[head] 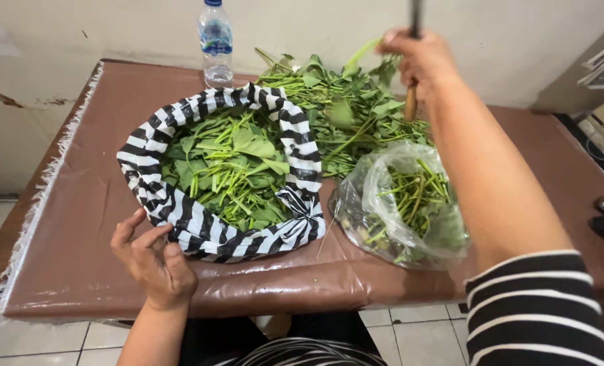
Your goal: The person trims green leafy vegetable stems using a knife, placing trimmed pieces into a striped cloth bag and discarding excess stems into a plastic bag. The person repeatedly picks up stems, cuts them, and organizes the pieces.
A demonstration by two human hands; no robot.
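Left hand [154, 261]: is resting at the near edge of the table, its fingers [158, 235] loosely curled and released, grasping nothing; the fingertips are lying just beside the lower left rim of the striped bag.
Table [78, 224]: is carrying everything under a smooth brown plastic sheet with a frayed pale fringe running along the side left of the left fingers.
Black-and-white striped plastic bag [180, 224]: is sitting open just beyond the left fingers, its rim rolled down and knotted at the near right corner.
Cut green leaves and short stems [231, 169]: are filling the striped bag, lying beyond and to the right of the left fingers.
Clear plastic water bottle with a blue cap [216, 44]: is standing upright at the far edge by the wall, well beyond the left fingers and behind the striped bag.
Loose pile of leafy green stalks [346, 112]: is lying on the table directly under and around the right fingers, touching the striped bag's right side.
Clear thin plastic bag of bare green stems [403, 203]: is slumping open below the right fingers, just beside the striped bag.
Right hand [420, 61]: is raised over the leafy pile, its fingers [397, 44] clenched around a knife with a brown wooden handle [411, 102] and pinching a green stalk too; the blade is pointing up out of view.
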